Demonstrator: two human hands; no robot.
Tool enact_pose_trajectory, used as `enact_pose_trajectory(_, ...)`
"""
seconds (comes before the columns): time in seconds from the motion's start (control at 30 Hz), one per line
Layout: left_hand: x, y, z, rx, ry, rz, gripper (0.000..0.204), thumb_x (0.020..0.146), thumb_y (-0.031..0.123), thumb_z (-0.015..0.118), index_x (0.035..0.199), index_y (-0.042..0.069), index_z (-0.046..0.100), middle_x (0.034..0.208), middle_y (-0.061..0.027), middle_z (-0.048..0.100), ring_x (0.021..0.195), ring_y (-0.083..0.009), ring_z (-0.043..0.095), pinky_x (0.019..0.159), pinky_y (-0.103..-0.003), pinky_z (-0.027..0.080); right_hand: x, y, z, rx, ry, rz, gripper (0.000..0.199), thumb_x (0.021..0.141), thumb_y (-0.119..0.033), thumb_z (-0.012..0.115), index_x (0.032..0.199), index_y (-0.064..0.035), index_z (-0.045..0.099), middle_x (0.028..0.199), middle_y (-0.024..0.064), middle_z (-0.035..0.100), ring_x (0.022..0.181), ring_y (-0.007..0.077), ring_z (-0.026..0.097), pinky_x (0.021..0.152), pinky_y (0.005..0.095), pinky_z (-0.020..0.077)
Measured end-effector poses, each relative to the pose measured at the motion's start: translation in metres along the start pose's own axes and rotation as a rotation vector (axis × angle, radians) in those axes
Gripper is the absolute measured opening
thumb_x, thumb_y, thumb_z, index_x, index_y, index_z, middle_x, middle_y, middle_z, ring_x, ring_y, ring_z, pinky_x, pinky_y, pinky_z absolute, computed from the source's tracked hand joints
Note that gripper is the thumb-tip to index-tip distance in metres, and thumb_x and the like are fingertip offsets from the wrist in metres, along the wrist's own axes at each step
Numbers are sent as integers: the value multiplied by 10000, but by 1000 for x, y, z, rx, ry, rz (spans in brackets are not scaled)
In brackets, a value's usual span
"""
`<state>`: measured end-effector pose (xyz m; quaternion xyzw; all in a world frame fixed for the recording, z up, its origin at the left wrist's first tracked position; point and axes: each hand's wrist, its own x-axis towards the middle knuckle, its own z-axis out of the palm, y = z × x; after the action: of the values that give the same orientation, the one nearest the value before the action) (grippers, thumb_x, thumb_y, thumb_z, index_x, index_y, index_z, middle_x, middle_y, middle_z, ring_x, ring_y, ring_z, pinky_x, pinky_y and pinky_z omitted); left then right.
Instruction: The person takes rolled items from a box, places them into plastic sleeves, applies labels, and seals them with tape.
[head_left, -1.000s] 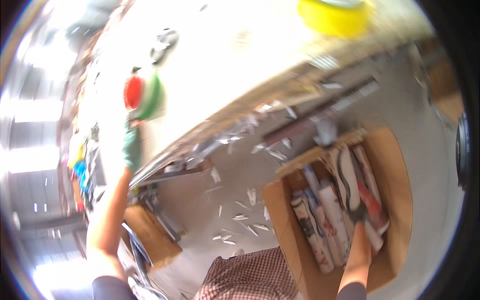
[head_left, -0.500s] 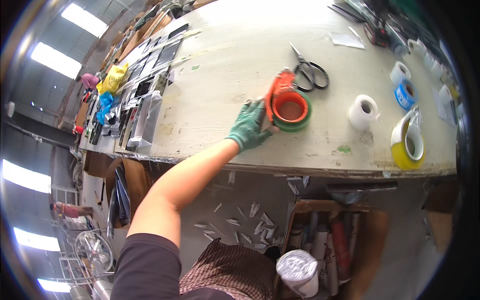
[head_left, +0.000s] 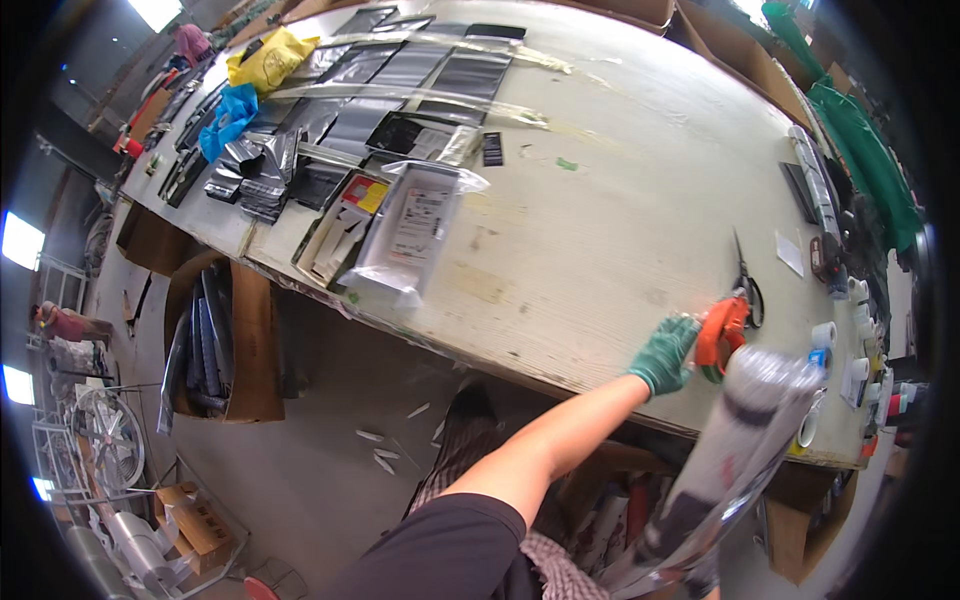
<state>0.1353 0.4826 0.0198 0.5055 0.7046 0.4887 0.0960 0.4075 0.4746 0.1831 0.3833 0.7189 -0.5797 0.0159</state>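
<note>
While one roll (head_left: 728, 450) slants, the left hand (head_left: 666, 356) touches one dispenser (head_left: 720, 338).

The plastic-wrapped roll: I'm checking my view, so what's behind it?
Parts of the orange tape dispenser, table edge and, lower down, a cardboard box show; whatever the roll covers cannot be seen.

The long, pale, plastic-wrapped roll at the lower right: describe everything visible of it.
The long, pale roll is cylindrical, wrapped in clear, glossy, creased plastic, with dark and reddish patches showing through. It tilts, upper end rightward, partly hiding the pale worktable. The gloved right hand appears to support its lower part.
</note>
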Motion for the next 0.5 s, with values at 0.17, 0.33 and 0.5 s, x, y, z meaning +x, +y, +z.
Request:
enact_pose_trajectory(0.17, -89, 27, -61, -949, -444, -407, 632, 875, 353, 568, 1362, 19, 341, 1377, -185, 381, 1296, -301, 340, 1074, -401, 269, 34, -102, 33, 124, -30, 67, 903, 493, -265, 849, 1272, -18, 465, 1184, 128, 584, 1067, 272, 576, 920, 388, 466)
enact_pose_trajectory(0.33, -126, 69, -130, -1482, -773, -283, 899, 811, 516, 611, 1432, 28, 182, 1435, -131, 322, 1320, -225, 291, 1081, -356, 243, 92, -184, 49, 185, -68, 137, 1032, 416, -161, 863, 1329, -13, 405, 1233, 104, 550, 1098, 242, 545, 965, 383, 434)
enact_pose_trajectory(0.5, -84, 60, -191, -1576, -957, -663, 746, 788, 235, 732, 1371, 56, 303, 1189, -74, 562, 1026, -155, 546, 893, -304, 463, 138, -213, 56, 72, -96, 202, 941, 423, -143, 850, 1268, 20, 469, 1186, 97, 579, 1089, 239, 544, 962, 365, 430)
